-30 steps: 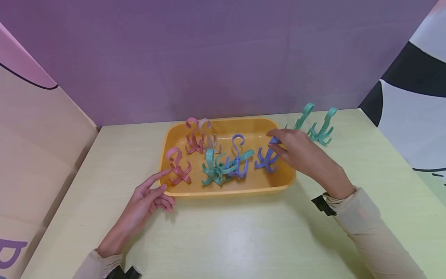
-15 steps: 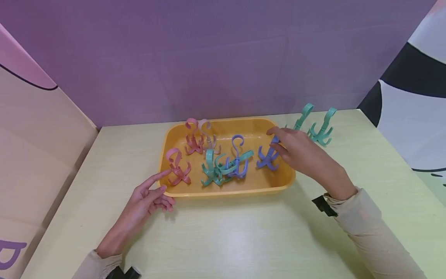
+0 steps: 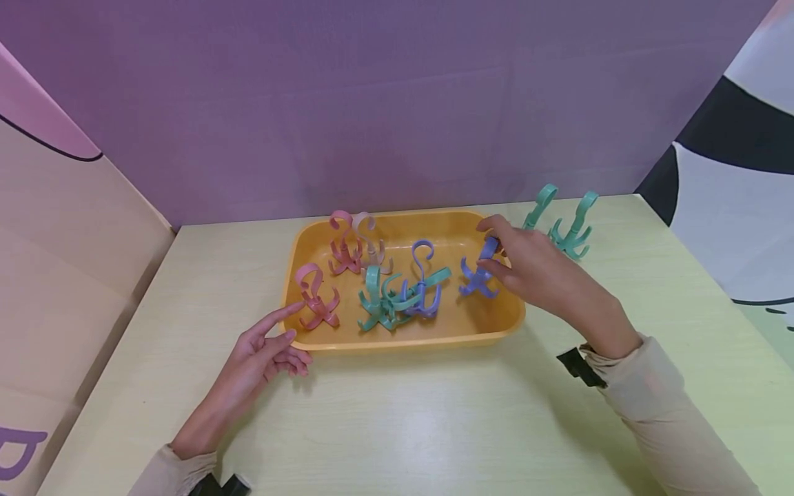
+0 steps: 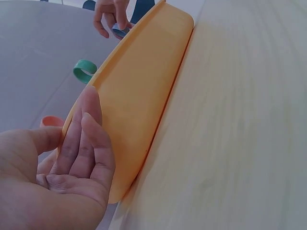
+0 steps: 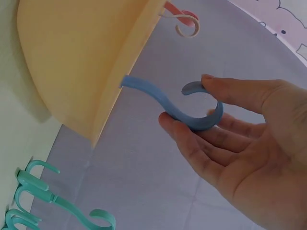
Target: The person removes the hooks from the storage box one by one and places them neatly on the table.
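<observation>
My right hand point(image 3: 527, 265) grips the curved top of a blue-violet claw hook point(image 3: 476, 281) over the right end of the yellow tray point(image 3: 406, 341). In the right wrist view the thumb and fingers close round the bend of the blue hook point(image 5: 158, 98), and its claws are hidden behind the tray wall. My left hand point(image 3: 260, 358) holds the tray's near left corner by the rim, beside a pink claw hook point(image 3: 319, 303). Another blue hook point(image 3: 424, 275) and green hooks point(image 3: 375, 303) lie in the middle of the tray.
Two more pink hooks, one darker point(image 3: 344, 251) and one pale point(image 3: 372, 248), lie at the tray's back left. Green hooks point(image 3: 573, 227) stand on the table point(image 3: 397, 420) beyond the right hand. A purple backdrop point(image 3: 372, 110) rises along the table's back edge.
The blue-violet hook's claws have shifted slightly up and right in the head view, with my right hand still gripping its top. My left hand and the tray stay nearly in place.
</observation>
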